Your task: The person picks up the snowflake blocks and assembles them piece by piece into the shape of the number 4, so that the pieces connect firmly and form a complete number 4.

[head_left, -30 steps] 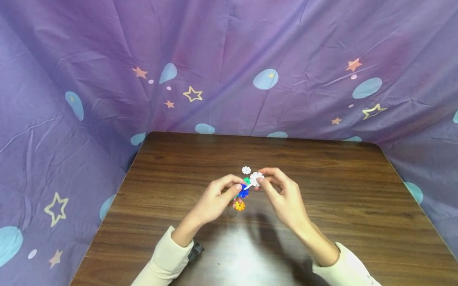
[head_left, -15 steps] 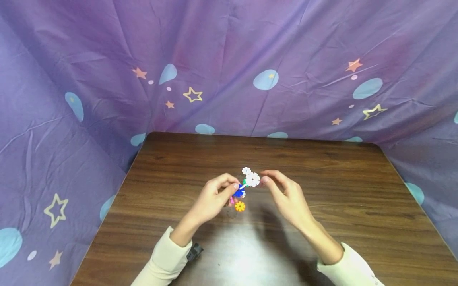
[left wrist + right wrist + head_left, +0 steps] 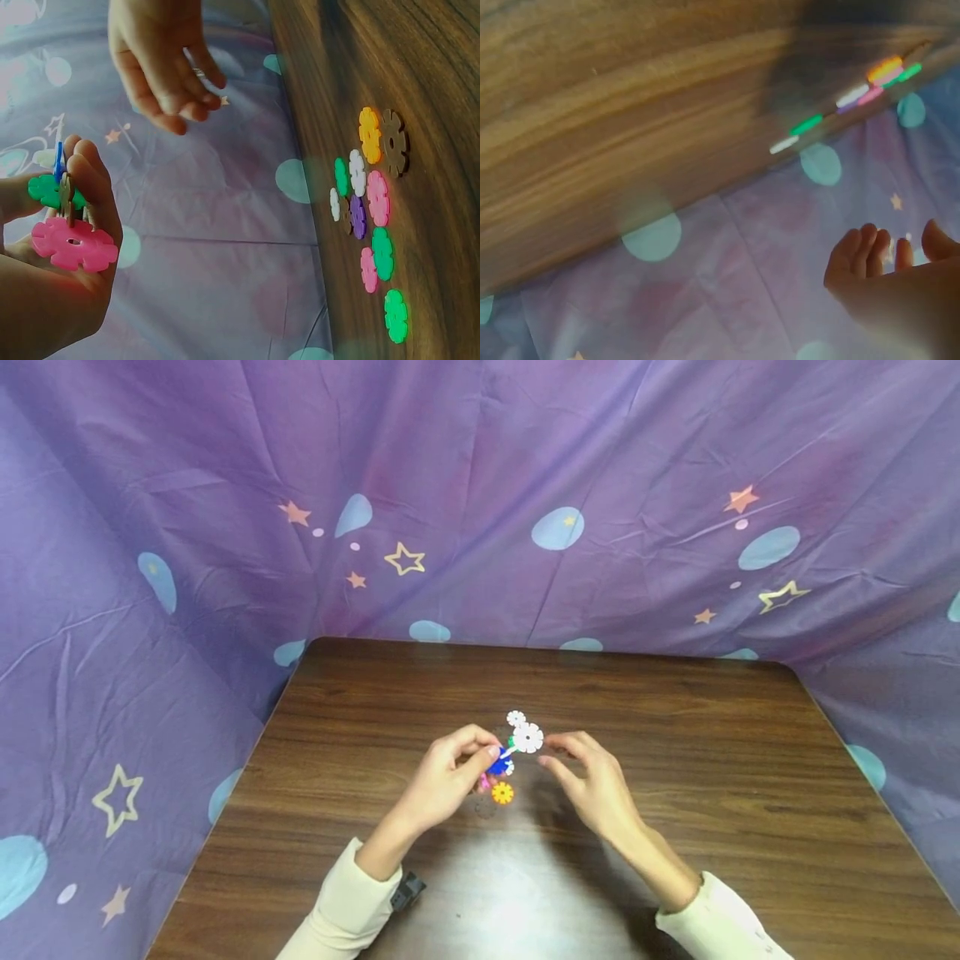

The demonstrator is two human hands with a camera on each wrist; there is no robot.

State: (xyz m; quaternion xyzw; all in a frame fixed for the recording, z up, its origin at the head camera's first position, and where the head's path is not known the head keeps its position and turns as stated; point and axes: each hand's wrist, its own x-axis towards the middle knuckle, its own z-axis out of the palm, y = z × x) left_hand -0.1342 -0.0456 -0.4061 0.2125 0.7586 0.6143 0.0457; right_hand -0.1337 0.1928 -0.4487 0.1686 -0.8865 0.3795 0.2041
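Pinching a clump of discs (image 3: 498, 765) in left hand (image 3: 442, 777), with its white disc (image 3: 528, 737) just left of the empty, kinda parted fingers (image 3: 576, 743) of right hand (image 3: 596, 783).

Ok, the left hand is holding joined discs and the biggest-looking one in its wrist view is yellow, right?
No, the biggest-looking disc is pink, as the left wrist view shows; the left hand is indeed holding joined discs.
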